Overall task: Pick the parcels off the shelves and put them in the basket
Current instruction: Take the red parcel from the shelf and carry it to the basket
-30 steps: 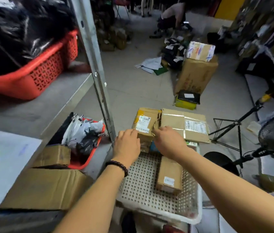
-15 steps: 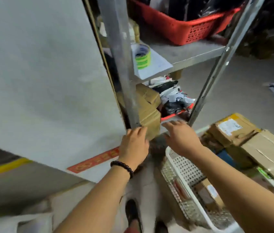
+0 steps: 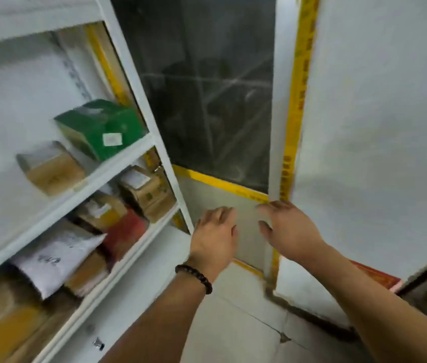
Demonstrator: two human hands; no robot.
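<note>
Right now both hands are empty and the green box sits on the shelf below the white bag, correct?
Not quite: in the head view the green box sits on the shelf above the white bag. The left hand and right hand are empty.

Wht wall (image 3: 377, 127), dk window (image 3: 207, 87), tiled floor (image 3: 233, 323)

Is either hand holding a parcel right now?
No: the left hand and right hand are both spread and empty; parcels such as the green box sit on the shelf.
</note>
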